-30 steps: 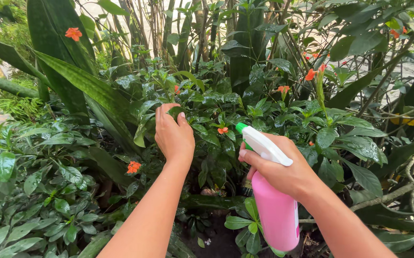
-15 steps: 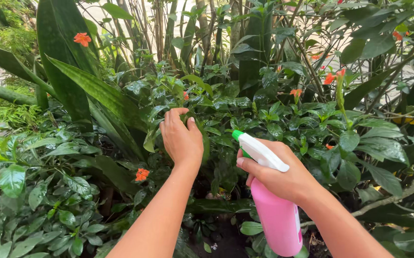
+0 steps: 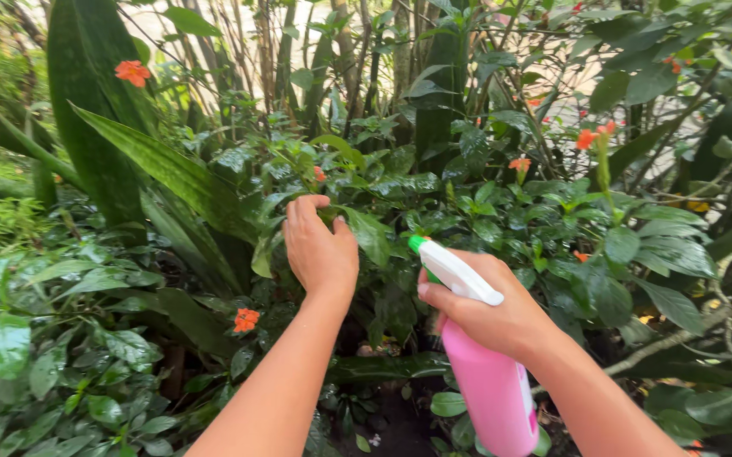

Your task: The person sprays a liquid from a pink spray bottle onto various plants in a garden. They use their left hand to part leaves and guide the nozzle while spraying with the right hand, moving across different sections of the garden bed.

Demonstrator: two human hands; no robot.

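Garden bed fills the view, dense with glossy green shrubs; pale paved ground shows through the stems at the top. Broad sword-shaped leaves (image 3: 142, 156), dark green with lighter banding, rise at upper left and slant down toward the centre. Orange flowers scattered: one (image 3: 132, 72) high at left against a sword leaf, one (image 3: 246, 319) low, left of the left forearm, a few more (image 3: 590, 137) at upper right on thin stems. Thin woody stems (image 3: 357, 59) stand upright behind the shrubs. Dark soil (image 3: 391, 415) visible low between the two arms.

Left hand (image 3: 320, 250): reaches forward into the shrub, back of hand toward the camera. Fingers (image 3: 302, 206) curled over and pinching a small leaf (image 3: 328, 214) at the top of the shrub, thumb on the right side of it. A larger leaf (image 3: 367, 233) lies just right of the thumb, touching or nearly so; cannot tell which.

Right hand (image 3: 488, 313): wrapped around the neck of a spray bottle (image 3: 493, 393), fingers clenched on it, one finger forward at the trigger. Bottle body pink, held roughly upright and tilted slightly, lower end close to the bottom edge of the view. Spray head (image 3: 459, 275) white, with a green nozzle tip (image 3: 417, 245) pointing up and left toward the left hand. Nozzle near the left wrist, not touching it. No spray visible at the tip.

Both forearms bare, entering from the bottom edge. Leaves at lower left (image 3: 61, 355) look wet and shiny
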